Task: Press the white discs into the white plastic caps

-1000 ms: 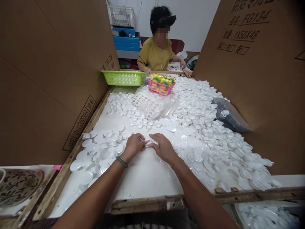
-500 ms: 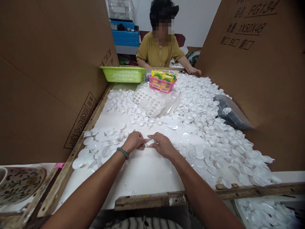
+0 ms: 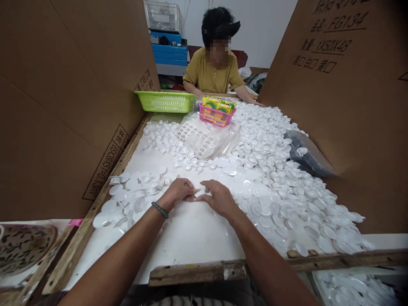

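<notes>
Between my two hands, low over the white tabletop (image 3: 191,238), is a small round white plastic piece (image 3: 200,192). My left hand (image 3: 181,190) pinches its left side with thumb and finger. Curled around its right side are the thumb and fingers of my right hand (image 3: 218,196). A loose group of white discs (image 3: 127,195) lies to the left of my left hand. Right of my right hand spreads a large heap of similar white plastic pieces (image 3: 280,187). Smaller white round parts (image 3: 159,136) lie beyond my hands on the left.
Printed clear plastic bags (image 3: 204,138) lie mid-table, with a pink basket (image 3: 216,119) of yellow packets. A green basket (image 3: 165,102) stands behind. Tall cardboard walls (image 3: 63,85) flank both sides. A dark wrapped bundle (image 3: 306,153) lies right. A person (image 3: 213,72) sits opposite. Wooden strips (image 3: 197,274) edge the table.
Both my hands stay at the same spot, with the left fingers now further over the white piece. Across the table, the other person's outstretched hand has drawn slightly left and lower. The view has tilted slightly.
</notes>
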Demonstrator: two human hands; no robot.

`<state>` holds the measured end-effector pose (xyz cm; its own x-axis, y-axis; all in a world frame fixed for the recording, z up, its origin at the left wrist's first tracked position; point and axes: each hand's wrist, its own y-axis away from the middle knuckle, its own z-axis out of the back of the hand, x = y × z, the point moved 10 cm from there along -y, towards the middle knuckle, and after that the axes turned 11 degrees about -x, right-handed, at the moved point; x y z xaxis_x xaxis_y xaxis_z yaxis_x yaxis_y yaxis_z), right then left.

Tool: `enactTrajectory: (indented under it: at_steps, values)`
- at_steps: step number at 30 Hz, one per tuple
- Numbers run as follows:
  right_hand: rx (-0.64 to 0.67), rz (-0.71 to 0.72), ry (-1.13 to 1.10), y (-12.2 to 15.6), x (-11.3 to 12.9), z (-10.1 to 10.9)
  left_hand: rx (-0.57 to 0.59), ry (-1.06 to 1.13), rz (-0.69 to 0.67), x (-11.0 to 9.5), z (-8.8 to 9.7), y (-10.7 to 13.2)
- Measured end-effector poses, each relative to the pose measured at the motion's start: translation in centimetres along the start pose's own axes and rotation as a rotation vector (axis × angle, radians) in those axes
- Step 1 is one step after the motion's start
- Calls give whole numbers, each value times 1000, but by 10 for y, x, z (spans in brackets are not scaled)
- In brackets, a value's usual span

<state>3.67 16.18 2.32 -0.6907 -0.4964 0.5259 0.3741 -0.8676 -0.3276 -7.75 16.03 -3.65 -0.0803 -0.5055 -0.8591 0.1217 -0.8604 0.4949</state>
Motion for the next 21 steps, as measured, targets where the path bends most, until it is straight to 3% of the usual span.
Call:
enactTrajectory:
  at_steps: [4, 10, 16, 21]
  values:
    - [49, 4, -58, 2, -2, -6, 10, 16, -6, 0, -1, 0]
    - [25, -74, -121, -1, -8, -10, 7, -57, 71, 12, 0, -8]
    - [26, -136, -145, 0, -13, -12, 27, -100, 98, 11, -3, -8]
    - [-58, -33, 64, 3, -3, -3, 3, -88, 83, 8, -2, -4]
